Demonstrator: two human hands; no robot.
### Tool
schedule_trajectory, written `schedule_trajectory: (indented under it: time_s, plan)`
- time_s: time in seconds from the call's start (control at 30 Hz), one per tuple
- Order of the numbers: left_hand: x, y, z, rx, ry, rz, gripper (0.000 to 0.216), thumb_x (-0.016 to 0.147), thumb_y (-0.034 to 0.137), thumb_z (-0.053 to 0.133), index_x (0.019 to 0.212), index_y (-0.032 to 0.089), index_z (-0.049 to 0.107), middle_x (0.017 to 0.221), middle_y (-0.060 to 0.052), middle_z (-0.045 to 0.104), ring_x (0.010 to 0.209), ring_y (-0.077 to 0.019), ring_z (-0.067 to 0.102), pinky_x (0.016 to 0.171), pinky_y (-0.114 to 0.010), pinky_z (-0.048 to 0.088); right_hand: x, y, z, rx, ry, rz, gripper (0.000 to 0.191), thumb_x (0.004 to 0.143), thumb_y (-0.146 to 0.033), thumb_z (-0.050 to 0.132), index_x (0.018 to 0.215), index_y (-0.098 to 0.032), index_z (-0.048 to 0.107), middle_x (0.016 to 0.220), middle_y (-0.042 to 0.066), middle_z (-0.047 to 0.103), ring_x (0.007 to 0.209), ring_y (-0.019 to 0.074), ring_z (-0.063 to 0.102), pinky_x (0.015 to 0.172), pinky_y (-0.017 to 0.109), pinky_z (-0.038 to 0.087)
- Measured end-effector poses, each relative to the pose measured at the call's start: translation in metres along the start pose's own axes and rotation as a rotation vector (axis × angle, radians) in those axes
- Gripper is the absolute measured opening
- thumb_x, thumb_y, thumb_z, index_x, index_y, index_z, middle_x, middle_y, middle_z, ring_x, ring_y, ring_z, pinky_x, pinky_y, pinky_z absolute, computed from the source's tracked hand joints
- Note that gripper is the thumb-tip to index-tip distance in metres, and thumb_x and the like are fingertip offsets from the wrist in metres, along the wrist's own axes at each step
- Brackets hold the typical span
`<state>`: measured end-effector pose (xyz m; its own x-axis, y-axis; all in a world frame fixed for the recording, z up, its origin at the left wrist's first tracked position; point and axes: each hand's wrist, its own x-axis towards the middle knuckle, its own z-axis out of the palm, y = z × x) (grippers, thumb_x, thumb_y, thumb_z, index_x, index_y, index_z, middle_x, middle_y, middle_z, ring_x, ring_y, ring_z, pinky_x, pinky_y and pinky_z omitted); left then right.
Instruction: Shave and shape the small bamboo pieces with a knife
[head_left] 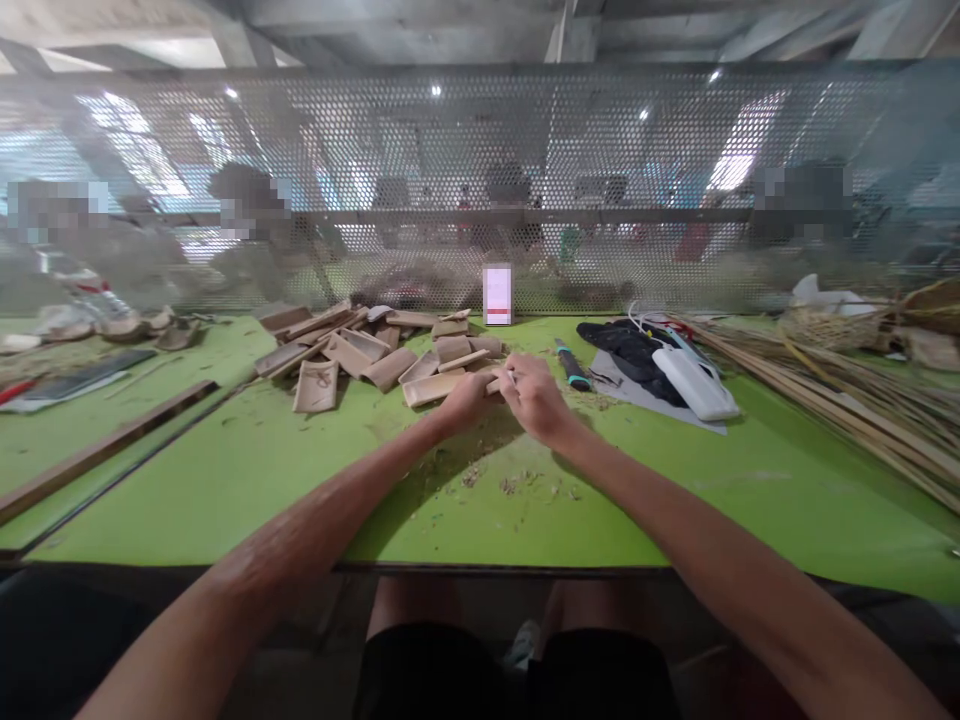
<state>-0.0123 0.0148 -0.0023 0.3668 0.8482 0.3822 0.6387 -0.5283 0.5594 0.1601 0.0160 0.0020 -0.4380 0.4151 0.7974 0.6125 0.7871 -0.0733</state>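
Both my hands meet above the green table (225,480), just in front of a pile of curved bamboo pieces (375,355). My left hand (469,398) is closed round one bamboo piece (429,389) that lies flat and points left. My right hand (534,395) is closed against its right end, pinching something thin and pale that I cannot make out. Shavings (517,485) lie scattered on the table below my hands.
A teal-handled knife (571,365), dark cloth (630,350) and a white pouch (694,385) lie to the right. Long bamboo strips (847,400) fan across the far right. A perforated metal screen (480,180) runs along the back, a white phone (497,294) leaning on it. Wooden slat (105,450) at left.
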Motion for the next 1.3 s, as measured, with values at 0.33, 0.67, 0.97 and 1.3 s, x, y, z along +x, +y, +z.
schedule_trajectory:
  time_s: [0.33,0.67,0.97,1.3]
  plan:
    - [0.0013,0.0004,0.0011,-0.001,-0.003,-0.004,0.015,0.085,0.021,0.059,0.088,0.014,0.071,0.080,-0.004,0.073,0.070,-0.0166,0.060,0.065,-0.026,0.043,-0.0031,0.0041,-0.0013,0.025,-0.023,0.046,0.030,0.098,-0.020,0.041,0.069,-0.023,0.045,0.074,0.004,0.052,0.070,0.0190,0.046,0.070,0.035,0.034]
    - [-0.0006,0.0064,-0.0024,-0.058,-0.028,-0.011,0.017,0.089,0.025,0.058,0.083,0.013,0.069,0.078,-0.005,0.072,0.070,-0.0167,0.061,0.064,-0.025,0.043,-0.0032,0.0038,-0.0026,-0.028,-0.008,0.050,0.031,0.100,-0.023,0.037,0.070,-0.023,0.045,0.075,0.005,0.055,0.072,0.0192,0.047,0.073,0.035,0.035]
    - [-0.0002,0.0049,-0.0021,-0.024,0.001,0.002,0.012,0.085,0.020,0.060,0.079,0.013,0.067,0.071,-0.003,0.068,0.067,-0.0157,0.058,0.064,-0.024,0.041,-0.0022,0.0016,-0.0004,0.022,0.018,0.045,0.031,0.101,-0.024,0.038,0.073,-0.022,0.049,0.078,0.006,0.057,0.076,0.0199,0.050,0.075,0.035,0.038]
    - [0.0006,0.0032,-0.0015,-0.025,-0.008,-0.005,0.012,0.082,0.021,0.062,0.082,0.013,0.071,0.074,-0.004,0.070,0.070,-0.0177,0.061,0.065,-0.025,0.044,-0.0034,0.0028,-0.0020,0.070,-0.038,0.023,0.026,0.100,-0.023,0.040,0.076,-0.021,0.052,0.084,0.007,0.059,0.081,0.0207,0.052,0.080,0.036,0.038]
